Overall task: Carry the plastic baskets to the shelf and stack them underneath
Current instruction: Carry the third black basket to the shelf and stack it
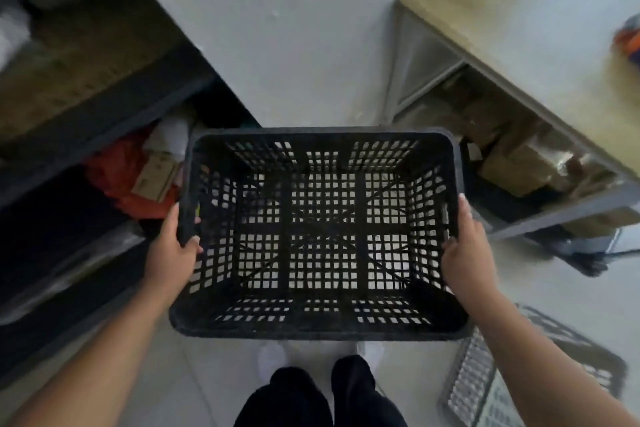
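While the black basket [322, 331] hangs level over the pale floor, just ahead of the person's legs, the left hand [173, 250] grips its left rim and the right hand [464, 250] its right rim, thumbs hooked inside. Dark shelving [104, 104] stands left, a lighter shelf [519, 45] right, a grey basket [485, 388] near right. Keeping both grips even and the basket flat should ease sliding it under.

The scene is being viewed through a single wide-angle head-worn camera, which is being pointed almost straight down, close above the black basket [322, 134] and the floor [294, 45].
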`<state>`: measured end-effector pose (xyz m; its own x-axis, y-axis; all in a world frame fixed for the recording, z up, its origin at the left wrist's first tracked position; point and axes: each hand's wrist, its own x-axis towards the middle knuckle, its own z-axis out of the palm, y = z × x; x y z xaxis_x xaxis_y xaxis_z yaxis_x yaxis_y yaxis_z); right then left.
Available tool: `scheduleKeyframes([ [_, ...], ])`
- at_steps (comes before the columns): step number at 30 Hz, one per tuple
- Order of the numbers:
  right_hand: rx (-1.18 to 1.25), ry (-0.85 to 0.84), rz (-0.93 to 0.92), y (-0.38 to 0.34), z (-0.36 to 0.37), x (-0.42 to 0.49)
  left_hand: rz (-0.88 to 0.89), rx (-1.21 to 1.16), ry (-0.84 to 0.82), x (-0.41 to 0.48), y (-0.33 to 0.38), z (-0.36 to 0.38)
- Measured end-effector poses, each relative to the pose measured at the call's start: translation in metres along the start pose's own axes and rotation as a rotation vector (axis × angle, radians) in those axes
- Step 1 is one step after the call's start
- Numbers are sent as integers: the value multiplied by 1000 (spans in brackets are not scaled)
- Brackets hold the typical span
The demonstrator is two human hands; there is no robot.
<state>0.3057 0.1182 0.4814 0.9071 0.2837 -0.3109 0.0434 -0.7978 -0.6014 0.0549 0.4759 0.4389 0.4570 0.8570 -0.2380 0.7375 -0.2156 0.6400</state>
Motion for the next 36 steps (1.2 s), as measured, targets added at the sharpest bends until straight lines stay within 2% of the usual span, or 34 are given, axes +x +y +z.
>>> scheduleKeyframes([
  [7,-121,-102,-338,-174,63,-105,-214,-82,267,-105,-112,-201],
  [16,-189,-327,-688,-325,220,-300,-490,-138,562,-289,-323,-400],
  [20,-259,-449,-863,-385,298,-394,-612,-212,728,-380,-399,-455],
  [25,-249,-605,-1108,-451,377,-495,-796,-242,933,-470,-454,-499],
  [33,-191,-886,-1349,-565,499,-642,-993,-245,1192,-548,-524,-560],
  [36,-176,-949,-1498,-608,554,-700,-1072,-271,1292,-566,-547,-585],
])
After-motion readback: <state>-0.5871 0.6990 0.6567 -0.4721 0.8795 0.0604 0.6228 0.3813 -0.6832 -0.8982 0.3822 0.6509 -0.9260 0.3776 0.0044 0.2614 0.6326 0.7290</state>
